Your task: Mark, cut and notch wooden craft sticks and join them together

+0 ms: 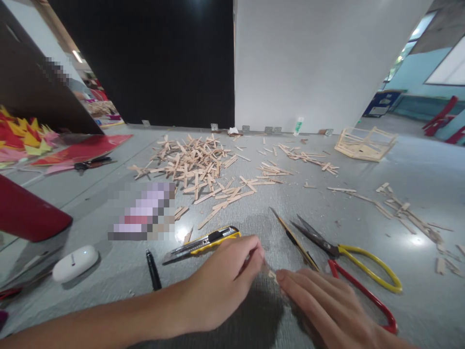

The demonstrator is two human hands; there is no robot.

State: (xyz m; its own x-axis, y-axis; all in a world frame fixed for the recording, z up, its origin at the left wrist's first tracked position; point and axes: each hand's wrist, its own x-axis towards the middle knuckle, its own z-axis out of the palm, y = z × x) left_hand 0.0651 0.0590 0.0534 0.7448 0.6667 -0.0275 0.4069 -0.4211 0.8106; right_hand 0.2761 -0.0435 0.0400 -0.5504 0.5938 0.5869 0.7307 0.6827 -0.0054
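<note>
So we've got a grey tabletop with fine streaks and a couple of white glare spots. Our scrap of wood is pale beige, and the stick pile is warm tan. The box cutter is yellow and black, while our scissors go mismatched: one yellow handle, one red, dark grey blades. We see a black pen, a white case with a pale teal light, and a deep red cylinder. The paper spikes mix red, orange, yellow and pink. Behind, we've got one black panel and one whitish-grey panel.
</note>
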